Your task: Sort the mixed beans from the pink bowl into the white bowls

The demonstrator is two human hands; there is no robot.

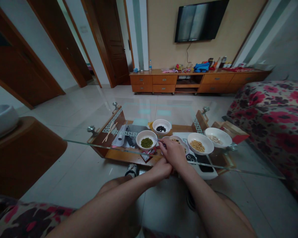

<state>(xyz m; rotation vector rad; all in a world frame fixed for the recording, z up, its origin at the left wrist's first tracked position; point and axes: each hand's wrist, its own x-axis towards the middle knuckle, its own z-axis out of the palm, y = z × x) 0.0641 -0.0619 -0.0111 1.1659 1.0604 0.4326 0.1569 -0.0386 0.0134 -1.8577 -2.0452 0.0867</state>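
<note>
My right hand (pixel 174 153) is closed on thin metal tweezers (pixel 157 139), whose tip reaches the right rim of a white bowl (pixel 139 142) of green mung beans (pixel 147 142). Partly hidden behind this hand is a bowl (pixel 187 147) holding mixed beans. Just below, at the glass edge, my left hand (pixel 164 168) is curled closed; whatever its fingers hold is hidden. Black beans (pixel 161 129) lie in a farther bowl (pixel 167 123). To the right stand a bowl (pixel 208 145) of yellow soybeans (pixel 197 145) and a bowl (pixel 225 135) with pale flat pieces.
The bowls stand on a glass coffee table (pixel 89 124) with metal corner knobs. Chopsticks (pixel 109 132) and other items show on its lower shelf. A flowered sofa (pixel 275 112) flanks the right; a cluttered TV cabinet (pixel 164 80) runs along the far wall.
</note>
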